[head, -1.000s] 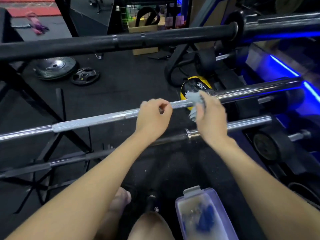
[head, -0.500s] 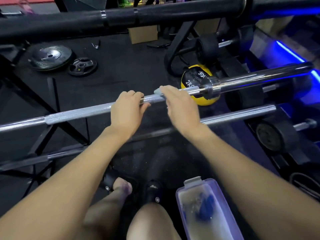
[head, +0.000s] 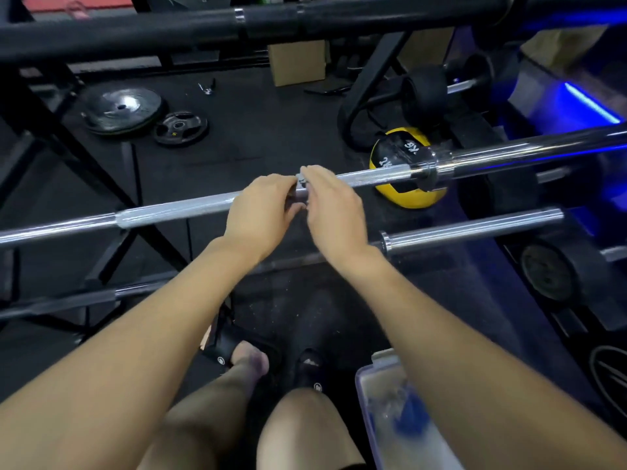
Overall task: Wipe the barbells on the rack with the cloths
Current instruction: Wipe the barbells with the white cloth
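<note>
A silver barbell [head: 176, 208] runs across the rack from lower left to upper right. My left hand [head: 259, 213] grips its knurled shaft, fingers over the top and thumb underneath. My right hand [head: 336, 206] lies over the bar right beside the left hand, wrapping a small grey cloth [head: 301, 185] around the shaft. Only a corner of the cloth shows between the two hands. A black barbell [head: 305, 18] crosses the top of the view. A shorter chrome bar [head: 475, 228] sits lower on the right.
A clear plastic box [head: 368, 385] holding blue cloth stands by my right knee. A yellow medicine ball [head: 403, 196], dumbbells [head: 424, 88] and weight plates [head: 122, 108] lie on the black floor beyond. Black rack legs [head: 68, 137] stand at left.
My right hand brought the hanging cloth down onto the bar and slid left. My left hand went from pinching near the bar to gripping it. The hands now sit side by side.
</note>
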